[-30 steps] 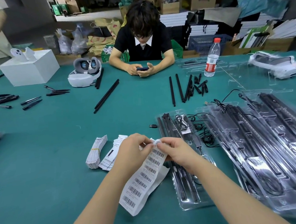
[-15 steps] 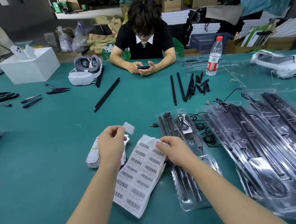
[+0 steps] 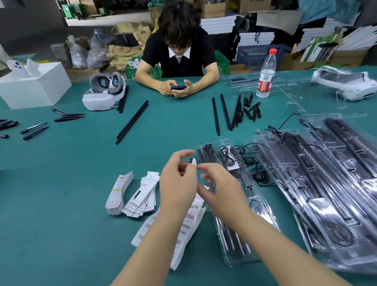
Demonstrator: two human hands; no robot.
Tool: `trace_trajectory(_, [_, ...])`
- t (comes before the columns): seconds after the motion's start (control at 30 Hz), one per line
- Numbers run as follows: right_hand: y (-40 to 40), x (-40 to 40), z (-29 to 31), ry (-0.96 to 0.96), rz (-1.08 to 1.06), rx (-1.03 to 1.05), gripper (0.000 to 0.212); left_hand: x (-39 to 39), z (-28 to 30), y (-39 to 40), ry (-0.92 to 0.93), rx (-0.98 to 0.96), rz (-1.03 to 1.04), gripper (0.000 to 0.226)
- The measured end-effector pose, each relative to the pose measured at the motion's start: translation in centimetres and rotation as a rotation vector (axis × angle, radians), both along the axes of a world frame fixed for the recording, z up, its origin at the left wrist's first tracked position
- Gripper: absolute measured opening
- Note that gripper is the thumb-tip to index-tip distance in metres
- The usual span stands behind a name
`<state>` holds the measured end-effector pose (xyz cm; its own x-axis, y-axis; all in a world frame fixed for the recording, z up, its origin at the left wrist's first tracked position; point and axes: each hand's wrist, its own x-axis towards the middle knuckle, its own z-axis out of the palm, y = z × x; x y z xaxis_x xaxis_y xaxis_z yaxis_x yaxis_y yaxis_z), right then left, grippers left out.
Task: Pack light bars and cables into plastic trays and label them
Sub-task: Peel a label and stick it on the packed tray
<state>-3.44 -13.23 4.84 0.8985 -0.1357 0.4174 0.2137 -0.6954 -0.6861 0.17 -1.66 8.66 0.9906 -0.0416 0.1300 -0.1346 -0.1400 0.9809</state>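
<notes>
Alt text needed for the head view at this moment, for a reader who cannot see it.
Above a green table, the left hand pinches a small white sticker while the right hand reaches towards it, open. Below lie a barcode label sheet and a clear plastic tray holding black light bars and a cable.

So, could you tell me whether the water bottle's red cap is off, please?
No, the red cap sits on top of the upright water bottle on the table's far side.
</notes>
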Motion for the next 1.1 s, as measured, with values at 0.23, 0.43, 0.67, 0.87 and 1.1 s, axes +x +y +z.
trace_trajectory(0.23, [-2.0,-2.3,-0.2,0.003,-0.046,0.035,0.019,-1.7,0.7,-1.7,0.172,-0.083,-0.112,0.038])
trace_trajectory(0.43, [-3.6,-4.3,-0.5,0.071,-0.019,0.05,0.019,-2.6,0.7,-2.8,0.289,-0.087,-0.298,0.029])
trace_trajectory(0.67, [-5.7,-6.0,-0.8,0.176,0.021,0.137,0.013,-2.4,-0.2,-3.8,0.329,-0.113,-0.49,0.039])
trace_trajectory(0.87, [-6.8,-6.7,-0.7,0.234,0.046,0.118,0.011,-2.1,-1.1,-4.2,0.142,0.112,-0.535,0.011])
trace_trajectory(1.1, [-7.5,-7.2,-1.0,0.357,-0.042,0.499,0.016,-1.7,-2.1,-4.9,0.075,0.163,-0.429,0.014])
